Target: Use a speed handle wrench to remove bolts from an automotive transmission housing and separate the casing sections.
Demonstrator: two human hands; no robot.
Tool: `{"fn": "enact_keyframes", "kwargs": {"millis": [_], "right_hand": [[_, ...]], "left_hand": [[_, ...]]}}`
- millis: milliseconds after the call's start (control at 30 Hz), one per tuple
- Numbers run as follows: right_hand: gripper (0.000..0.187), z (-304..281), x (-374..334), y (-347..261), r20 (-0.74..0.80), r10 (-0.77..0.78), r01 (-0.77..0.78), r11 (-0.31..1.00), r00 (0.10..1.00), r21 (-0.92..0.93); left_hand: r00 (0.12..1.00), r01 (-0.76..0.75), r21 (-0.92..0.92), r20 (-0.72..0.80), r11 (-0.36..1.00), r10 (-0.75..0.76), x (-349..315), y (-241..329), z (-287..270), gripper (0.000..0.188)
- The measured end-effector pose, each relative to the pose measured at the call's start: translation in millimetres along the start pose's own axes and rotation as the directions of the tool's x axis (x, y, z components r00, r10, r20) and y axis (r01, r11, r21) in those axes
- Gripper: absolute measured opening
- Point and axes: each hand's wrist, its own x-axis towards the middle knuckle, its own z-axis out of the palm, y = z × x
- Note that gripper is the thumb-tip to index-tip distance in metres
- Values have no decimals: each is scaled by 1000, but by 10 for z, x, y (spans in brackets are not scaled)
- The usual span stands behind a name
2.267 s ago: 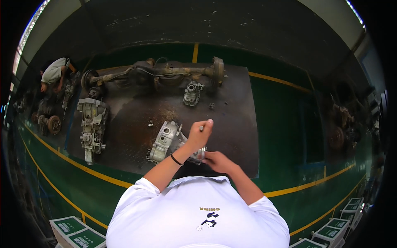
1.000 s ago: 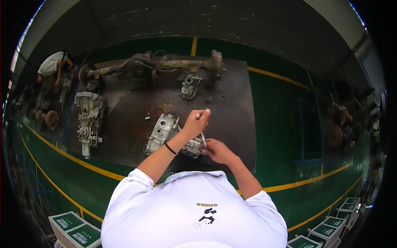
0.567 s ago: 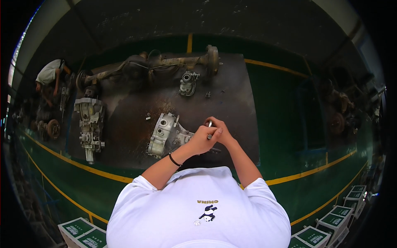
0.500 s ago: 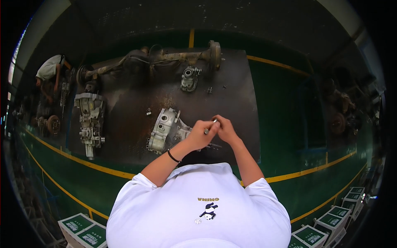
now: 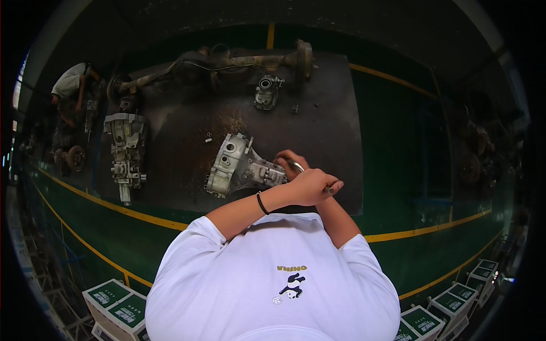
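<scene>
On the dark worktable before me lies a grey metal gearbox housing (image 5: 228,162), its narrow end toward my hands. My left hand (image 5: 311,187) is closed round a slim metal bar (image 5: 296,166), whose end sticks out past the thumb. Just beyond it, my right hand (image 5: 291,159) is curled at the bar's other end, beside the housing's narrow end. My left forearm crosses in front of the right one. Whether the bar is a wrench or ratchet handle is hidden by the fingers.
A long rusty axle (image 5: 250,61) spans the table's (image 5: 318,136) far side. A smaller metal casing (image 5: 265,94) stands before it, with a small part (image 5: 294,108) nearby. Another gearbox (image 5: 125,150) lies at left. A co-worker (image 5: 71,85) bends over parts farther left.
My left hand has moved right and nearer to me, while my right hand has shifted left and farther away. More of the housing's narrow end shows. The view has shifted slightly.
</scene>
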Motion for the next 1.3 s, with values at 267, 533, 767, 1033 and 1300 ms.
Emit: {"fn": "enact_keyframes", "kwargs": {"millis": [267, 533, 767, 1033, 1300], "right_hand": [[12, -481, -372, -61, -44, -243, 186, 837, 969, -514], [17, 193, -226, -22, 215, -273, 318, 924, 938, -213], [17, -141, -3, 57, 232, -252, 308, 919, 939, -248], [33, 270, 112, -85, 50, -341, 345, 932, 939, -111], [45, 371, 344, -33, -117, -304, 294, 951, 946, -94]], "left_hand": [[891, -23, -748, -316, 663, -326, -358, -494, -845, 47], [991, 131, -206, 17, 970, -130, 5, -151, -309, 31], [987, -80, -355, -160, 931, 24, -252, 110, -135, 32], [943, -211, -343, -317, 915, 99, -163, 143, 55, 43], [981, -175, -421, -151, 890, 121, -484, 120, -368, 38]]}}
